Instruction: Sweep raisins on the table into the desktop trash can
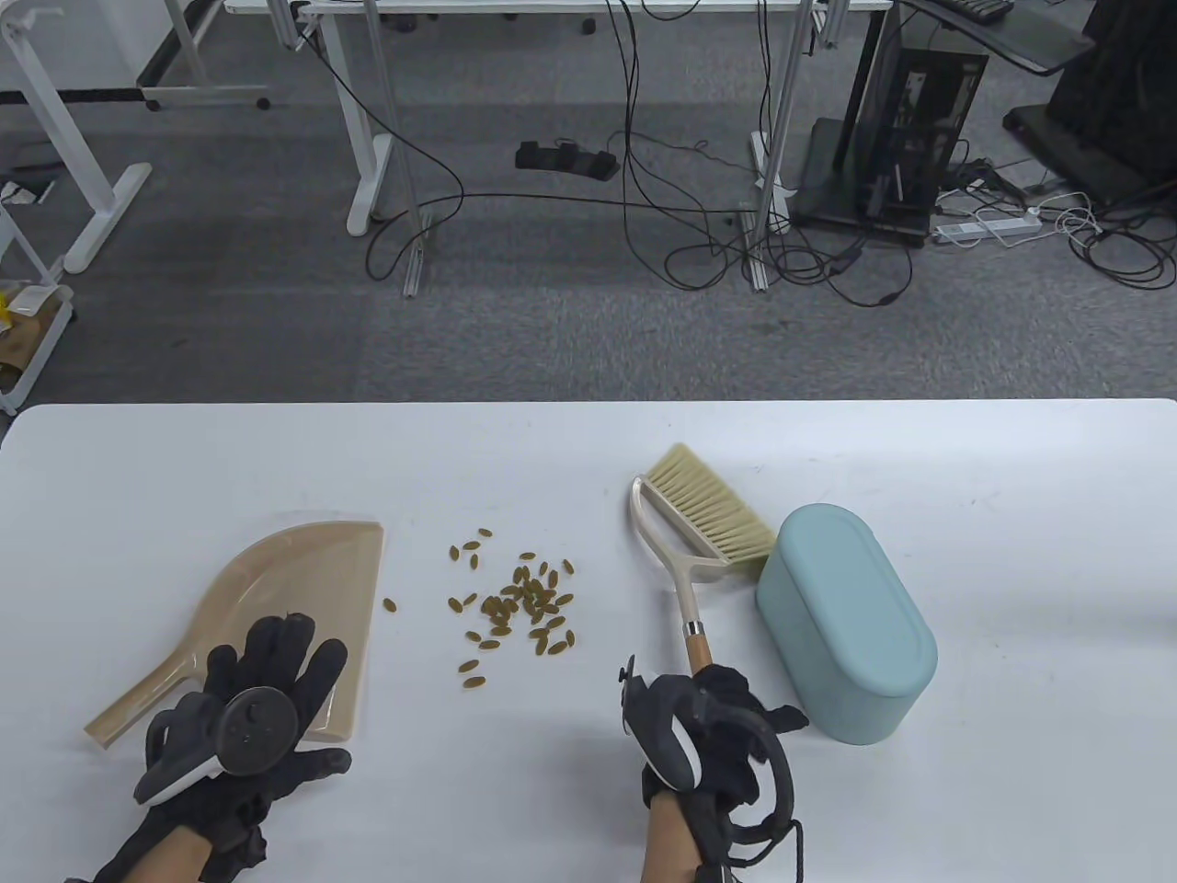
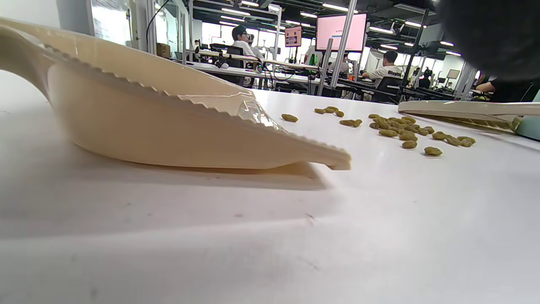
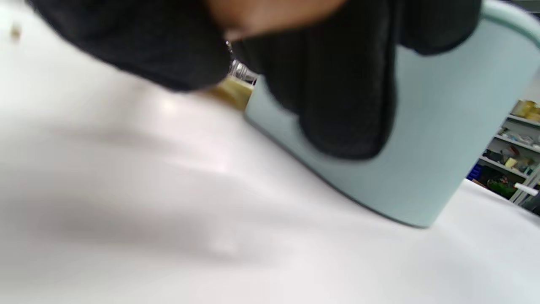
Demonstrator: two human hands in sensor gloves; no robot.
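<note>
Mid-tabletop (image 1: 1011,478): raisins (image 1: 519,602) in a loose scatter, small, oval, yellow-green to brown, densest at the centre with strays at the edges; one lone raisin sits just beside the dustpan lip. Same heap shows in the left wrist view (image 2: 405,128).

Dustpan (image 1: 294,598), beige, lies flat to the left of the raisins, lip toward them, serrated side rim visible from the left wrist (image 2: 177,122). Left hand (image 1: 253,717) rests over its rear part, fingers spread, not closed around anything.

Brush (image 1: 699,533), cream bristles, pale handle with wooden end, lies right of the raisins, bristles touching the trash can (image 1: 846,621), pale blue, oval (image 3: 422,139). Right hand (image 1: 708,727) is at the handle's wooden end, fingers curled; whether it actually grips cannot be told, wrist view blurred.

Raisins lie between both hands, farther up the tabletop.
</note>
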